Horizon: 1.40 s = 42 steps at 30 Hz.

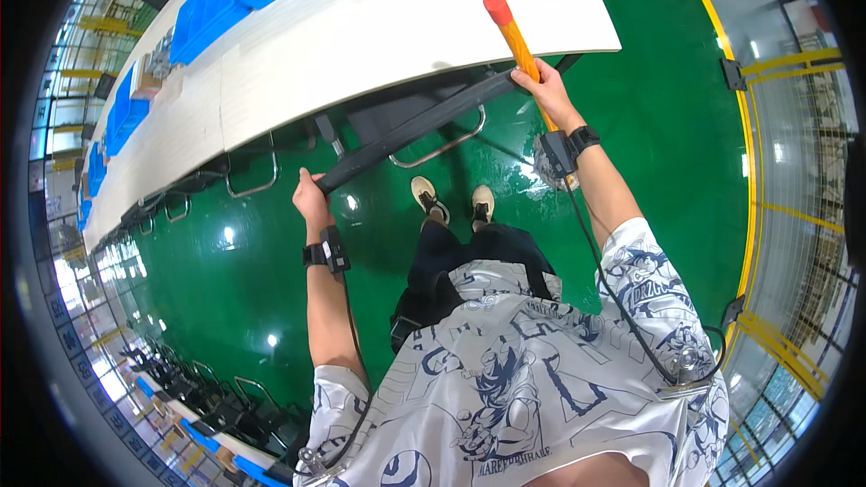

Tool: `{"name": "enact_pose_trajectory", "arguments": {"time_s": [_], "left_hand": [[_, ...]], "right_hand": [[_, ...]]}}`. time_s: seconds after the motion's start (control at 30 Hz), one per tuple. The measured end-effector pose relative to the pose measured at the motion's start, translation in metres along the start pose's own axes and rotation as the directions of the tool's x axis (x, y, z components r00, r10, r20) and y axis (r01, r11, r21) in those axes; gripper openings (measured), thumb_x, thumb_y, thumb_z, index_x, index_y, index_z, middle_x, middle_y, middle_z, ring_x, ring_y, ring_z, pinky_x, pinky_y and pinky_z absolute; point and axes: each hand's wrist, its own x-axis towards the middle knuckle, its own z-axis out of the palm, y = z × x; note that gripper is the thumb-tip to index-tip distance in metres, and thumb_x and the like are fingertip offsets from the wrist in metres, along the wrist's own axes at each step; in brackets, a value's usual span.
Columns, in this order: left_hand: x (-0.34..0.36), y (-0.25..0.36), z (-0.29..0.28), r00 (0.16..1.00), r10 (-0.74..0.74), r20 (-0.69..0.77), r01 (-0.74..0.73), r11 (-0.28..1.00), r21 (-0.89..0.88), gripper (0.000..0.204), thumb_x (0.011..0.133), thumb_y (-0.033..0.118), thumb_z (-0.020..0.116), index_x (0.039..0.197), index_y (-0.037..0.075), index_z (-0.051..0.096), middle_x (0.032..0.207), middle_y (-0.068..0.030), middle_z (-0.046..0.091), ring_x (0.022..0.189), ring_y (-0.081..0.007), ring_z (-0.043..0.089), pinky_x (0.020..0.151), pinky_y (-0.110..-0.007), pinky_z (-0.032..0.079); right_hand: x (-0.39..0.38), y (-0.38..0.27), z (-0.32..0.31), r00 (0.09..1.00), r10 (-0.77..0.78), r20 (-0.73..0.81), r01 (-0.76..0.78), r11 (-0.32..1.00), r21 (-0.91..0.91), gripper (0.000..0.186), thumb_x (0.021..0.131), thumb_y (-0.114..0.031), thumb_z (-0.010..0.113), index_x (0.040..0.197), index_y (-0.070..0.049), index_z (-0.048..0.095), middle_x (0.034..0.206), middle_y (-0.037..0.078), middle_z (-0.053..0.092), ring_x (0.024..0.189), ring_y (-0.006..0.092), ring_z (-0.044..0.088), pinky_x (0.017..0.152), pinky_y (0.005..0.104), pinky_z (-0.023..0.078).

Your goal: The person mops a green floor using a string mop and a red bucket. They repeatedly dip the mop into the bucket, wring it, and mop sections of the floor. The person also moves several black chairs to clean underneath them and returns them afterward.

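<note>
A black chair (424, 120) stands at the near edge of the long table, the top of its backrest stretching between my hands. My left hand (311, 201) is closed on the left end of that backrest. At the other end, my right hand (548, 95) wraps round the orange handle of a mop (520, 48) and also touches the backrest. The handle has a red cap, which overlaps the table in view. Beneath my right wrist, the grey stringy mop head (547, 162) rests on the floor, partly hidden by my arm.
The pale long table (379, 27) carries several blue bins (203, 22) at its far side. More chairs with metal legs (253, 182) line its near edge. The shiny green floor (216, 280) has wet marks near the mop. Yellow-framed fencing (794, 207) runs along the right.
</note>
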Motion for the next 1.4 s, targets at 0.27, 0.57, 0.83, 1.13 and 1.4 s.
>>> {"name": "enact_pose_trajectory", "arguments": {"time_s": [0.27,0.57,0.83,1.13,1.4], "left_hand": [[-0.004,-0.027,-0.035,0.98,-0.07,-0.186,0.047,0.991,-0.128,0.05,0.096,0.043,0.045,0.064,0.006,0.057,0.057,-0.0032,0.054,0.038,-0.0112,0.039,0.035,-0.025,0.029],[-0.03,-0.072,-0.155,0.908,-0.189,-0.375,0.109,0.968,-0.224,0.05,0.097,0.043,0.043,0.063,0.008,0.056,0.063,-0.0044,0.059,0.044,-0.0134,0.045,0.039,-0.026,0.031],[-0.185,-0.111,-0.241,0.795,-0.28,-0.538,0.093,0.933,-0.349,0.046,0.096,0.045,0.047,0.067,0.009,0.054,0.07,-0.0026,0.06,0.053,-0.0104,0.048,0.043,-0.024,0.03],[-0.376,-0.2,-0.252,0.482,-0.41,-0.775,0.075,0.9,-0.43,0.046,0.096,0.05,0.044,0.069,0.014,0.056,0.07,0.0011,0.06,0.054,-0.0088,0.05,0.042,-0.022,0.033],[-0.503,-0.265,-0.235,0.26,-0.607,-0.751,-0.215,0.722,-0.658,0.049,0.097,0.053,0.036,0.079,0.012,0.055,0.068,-0.0018,0.054,0.05,-0.0123,0.044,0.044,-0.023,0.035]], "right_hand": [[-0.004,-0.008,-0.034,0.97,-0.083,-0.229,0.046,0.986,-0.163,0.032,0.083,-0.027,0.073,0.097,0.0,0.064,0.079,-0.004,0.058,0.069,0.005,0.051,0.063,0.0218,0.043],[-0.017,-0.014,-0.042,0.993,0.006,-0.118,-0.037,0.965,-0.258,0.029,0.084,-0.033,0.071,0.084,-0.007,0.059,0.07,-0.003,0.052,0.065,0.0061,0.047,0.06,0.0224,0.036],[-0.029,-0.048,-0.031,0.987,0.109,0.119,-0.061,0.936,-0.347,0.027,0.089,-0.03,0.065,0.077,-0.009,0.054,0.069,-0.002,0.051,0.065,0.0077,0.047,0.062,0.0235,0.036],[-0.009,-0.038,-0.05,0.979,0.064,0.192,-0.021,0.976,-0.215,0.023,0.091,-0.025,0.063,0.08,-0.008,0.051,0.07,-0.002,0.048,0.065,0.0076,0.046,0.063,0.023,0.037],[0.001,-0.029,-0.027,0.939,0.083,0.332,-0.035,0.988,-0.147,0.03,0.089,-0.029,0.067,0.075,-0.008,0.052,0.061,-0.002,0.048,0.052,0.0084,0.044,0.052,0.0242,0.038]]}}
